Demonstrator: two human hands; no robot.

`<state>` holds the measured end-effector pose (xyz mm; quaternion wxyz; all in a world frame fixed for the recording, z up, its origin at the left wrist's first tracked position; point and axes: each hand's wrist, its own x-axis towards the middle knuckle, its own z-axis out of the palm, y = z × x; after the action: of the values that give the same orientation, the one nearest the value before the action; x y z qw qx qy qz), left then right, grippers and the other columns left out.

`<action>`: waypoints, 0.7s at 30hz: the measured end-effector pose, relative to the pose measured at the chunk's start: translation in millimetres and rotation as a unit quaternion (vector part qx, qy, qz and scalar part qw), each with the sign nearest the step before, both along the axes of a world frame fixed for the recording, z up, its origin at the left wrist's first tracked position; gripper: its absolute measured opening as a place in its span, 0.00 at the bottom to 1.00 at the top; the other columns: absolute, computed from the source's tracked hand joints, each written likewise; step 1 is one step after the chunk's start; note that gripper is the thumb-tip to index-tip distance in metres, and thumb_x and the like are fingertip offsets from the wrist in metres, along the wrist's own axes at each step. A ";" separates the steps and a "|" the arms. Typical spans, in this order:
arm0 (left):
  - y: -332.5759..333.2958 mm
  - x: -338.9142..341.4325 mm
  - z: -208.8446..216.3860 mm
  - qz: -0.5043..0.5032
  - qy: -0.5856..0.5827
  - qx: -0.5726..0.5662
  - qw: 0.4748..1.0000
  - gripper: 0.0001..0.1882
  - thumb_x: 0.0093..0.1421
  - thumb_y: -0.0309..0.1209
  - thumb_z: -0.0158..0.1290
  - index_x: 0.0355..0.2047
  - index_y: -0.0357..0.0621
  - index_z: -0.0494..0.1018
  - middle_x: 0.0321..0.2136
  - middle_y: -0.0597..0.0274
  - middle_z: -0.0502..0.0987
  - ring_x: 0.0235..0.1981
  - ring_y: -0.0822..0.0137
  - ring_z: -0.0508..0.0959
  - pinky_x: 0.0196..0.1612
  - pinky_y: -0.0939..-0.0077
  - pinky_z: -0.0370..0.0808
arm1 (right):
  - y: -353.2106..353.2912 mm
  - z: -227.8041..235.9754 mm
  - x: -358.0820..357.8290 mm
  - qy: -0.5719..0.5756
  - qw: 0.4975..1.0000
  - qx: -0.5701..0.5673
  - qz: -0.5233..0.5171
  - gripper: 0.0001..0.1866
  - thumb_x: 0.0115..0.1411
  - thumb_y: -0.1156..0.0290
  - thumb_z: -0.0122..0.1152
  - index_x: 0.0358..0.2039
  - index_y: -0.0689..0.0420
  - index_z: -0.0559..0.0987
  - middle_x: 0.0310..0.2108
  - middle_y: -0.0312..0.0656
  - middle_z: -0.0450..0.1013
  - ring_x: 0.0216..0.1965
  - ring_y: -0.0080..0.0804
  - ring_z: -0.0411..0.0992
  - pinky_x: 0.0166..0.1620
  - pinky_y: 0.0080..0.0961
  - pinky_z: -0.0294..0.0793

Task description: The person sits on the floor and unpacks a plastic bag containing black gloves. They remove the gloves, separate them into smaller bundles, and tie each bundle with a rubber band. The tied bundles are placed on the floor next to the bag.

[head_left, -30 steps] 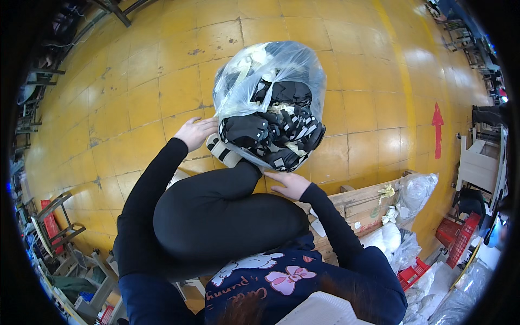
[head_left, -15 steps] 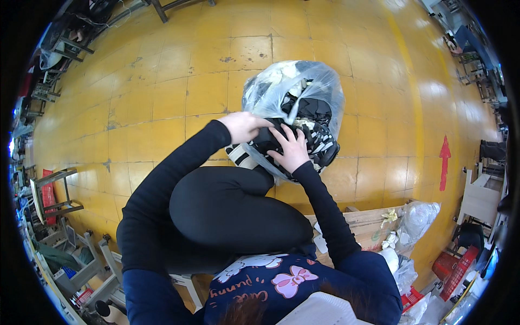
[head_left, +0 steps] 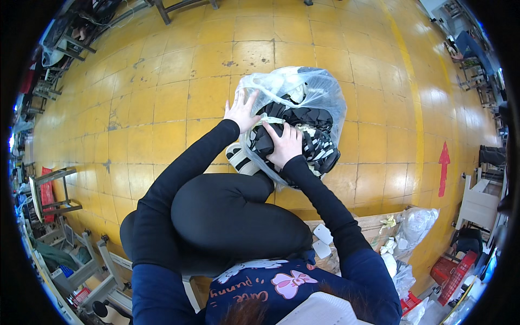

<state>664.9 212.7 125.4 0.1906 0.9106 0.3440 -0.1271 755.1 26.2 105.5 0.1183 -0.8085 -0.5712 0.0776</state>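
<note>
A clear plastic bag (head_left: 335, 95) stands on the floor in front of me, its mouth spread around black and black-and-white patterned pieces (head_left: 319, 147) that look like fabric. My left hand (head_left: 242, 111) lies at the bag's left edge, fingers spread against the film and thumb toward the opening. My right hand (head_left: 287, 147) is on a dark bundle (head_left: 262, 142) at the near side of the bag, fingers bent over it. A pale strip runs across the bundle near the right fingertips. What lies deeper in the bag is hidden.
My bent knee (head_left: 222, 211) and a striped shoe (head_left: 241, 160) are close to the bag's near left. A wooden board (head_left: 374, 226) with plastic bags (head_left: 417, 227) lies at the right. A stool (head_left: 51, 189) stands far left; a red arrow (head_left: 443, 168) marks the yellow floor.
My left hand has moved up and left from the dark bundle to the bag's edge, its fingers spreading. The bag's mouth is wider. My right hand has shifted slightly, its fingers drawn closer together.
</note>
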 end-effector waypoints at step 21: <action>-22.5 -29.2 -32.6 -0.078 0.022 0.007 0.997 0.12 0.61 0.33 0.51 0.40 0.57 0.84 0.73 0.64 0.36 0.73 0.45 0.33 0.69 0.36 0.38 | 10.6 -23.6 126.3 0.512 0.852 -0.038 0.098 0.45 0.34 0.72 0.72 0.59 0.54 0.72 0.52 0.44 0.73 0.57 0.38 0.69 0.62 0.31 0.64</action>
<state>635.7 190.2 92.7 0.1656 0.9331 0.2766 -0.1593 881.4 36.8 81.9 0.3550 -0.5982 -0.5023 0.5136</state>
